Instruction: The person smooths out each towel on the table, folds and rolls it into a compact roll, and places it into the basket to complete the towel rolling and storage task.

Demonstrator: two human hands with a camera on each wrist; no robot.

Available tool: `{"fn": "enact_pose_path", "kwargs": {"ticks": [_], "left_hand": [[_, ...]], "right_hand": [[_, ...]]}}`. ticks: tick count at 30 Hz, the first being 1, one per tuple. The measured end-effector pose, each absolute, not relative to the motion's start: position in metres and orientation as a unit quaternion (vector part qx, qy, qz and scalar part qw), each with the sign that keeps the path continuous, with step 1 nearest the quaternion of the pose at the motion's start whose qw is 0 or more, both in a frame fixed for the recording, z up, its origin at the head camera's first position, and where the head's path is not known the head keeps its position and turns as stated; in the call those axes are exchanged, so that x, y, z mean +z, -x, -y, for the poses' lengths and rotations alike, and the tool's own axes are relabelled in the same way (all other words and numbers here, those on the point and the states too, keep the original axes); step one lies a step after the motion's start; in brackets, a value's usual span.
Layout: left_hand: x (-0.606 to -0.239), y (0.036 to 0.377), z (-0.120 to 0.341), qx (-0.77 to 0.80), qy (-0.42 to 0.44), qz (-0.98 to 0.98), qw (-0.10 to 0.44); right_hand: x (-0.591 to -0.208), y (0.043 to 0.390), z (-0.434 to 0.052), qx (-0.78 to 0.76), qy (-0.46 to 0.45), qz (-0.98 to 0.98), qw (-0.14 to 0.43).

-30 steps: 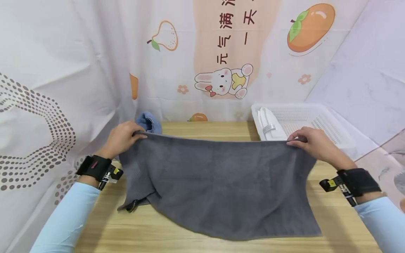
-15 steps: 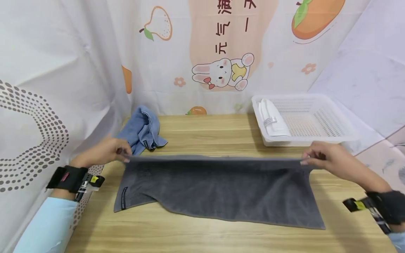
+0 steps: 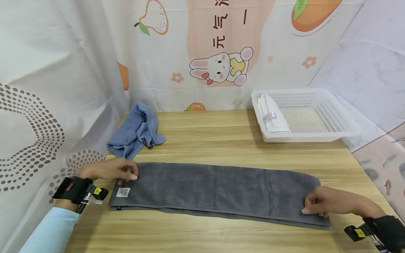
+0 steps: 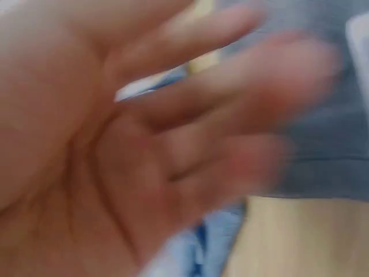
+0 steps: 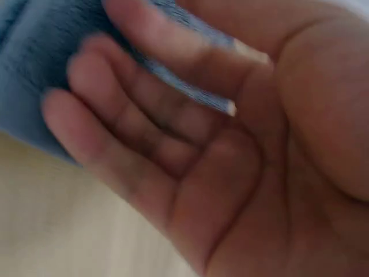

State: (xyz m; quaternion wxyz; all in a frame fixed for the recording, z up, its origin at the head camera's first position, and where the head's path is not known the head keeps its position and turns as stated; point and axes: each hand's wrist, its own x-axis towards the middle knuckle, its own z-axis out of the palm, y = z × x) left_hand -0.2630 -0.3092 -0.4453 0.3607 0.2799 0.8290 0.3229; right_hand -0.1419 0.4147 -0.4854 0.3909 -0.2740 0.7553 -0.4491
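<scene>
A grey towel (image 3: 202, 191) lies on the wooden table, folded lengthwise into a long strip with its near edges almost lined up. A white label (image 3: 123, 192) shows at its left end. Over that end is my left hand (image 3: 117, 169), its fingers loosely bent and nothing between them; the left wrist view shows its palm (image 4: 115, 150) blurred, fingers spread apart. My right hand (image 3: 329, 201) is at the towel's right end, fingertips over the fabric. In the right wrist view its fingers (image 5: 127, 133) are relaxed and hold nothing, with the towel behind them.
A crumpled blue cloth (image 3: 136, 131) lies at the back left, beside the curtain. At the back right stands a white plastic basket (image 3: 316, 137) holding a rolled white cloth (image 3: 272, 114) with a silvery band. Patterned curtains (image 3: 171, 93) enclose the back and sides.
The towel's raised edge has come down toward me, folding it into a narrow strip on the table. Both hands have lowered with it and released the edge; the blue cloth is now fully uncovered.
</scene>
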Motion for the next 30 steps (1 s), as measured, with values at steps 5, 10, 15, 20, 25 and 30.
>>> {"fn": "enact_pose_path", "kwargs": {"ticks": [5,10,15,20,25,30], "left_hand": [[-0.468,0.265,0.304,0.214,-0.256,-0.922,0.195],[-0.48,0.266,0.305,0.169,-0.245,-0.94,0.166],[-0.481,0.271,0.31,0.123,-0.253,-0.952,0.123],[-0.483,0.275,0.315,0.118,-0.244,-0.957,0.104],[-0.484,0.275,0.32,0.192,-0.22,-0.943,0.161],[-0.472,0.273,0.321,0.323,-0.196,-0.903,0.205]], "right_hand": [[-0.491,0.143,-0.406,-0.418,0.217,-0.806,0.358],[-0.49,0.147,-0.406,-0.365,0.158,-0.852,0.34],[-0.486,0.16,-0.411,-0.327,0.131,-0.887,0.297],[-0.487,0.174,-0.409,-0.247,0.172,-0.935,0.189],[-0.489,0.179,-0.403,-0.19,0.173,-0.954,0.155],[-0.485,0.179,-0.395,-0.166,0.171,-0.959,0.152]]}}
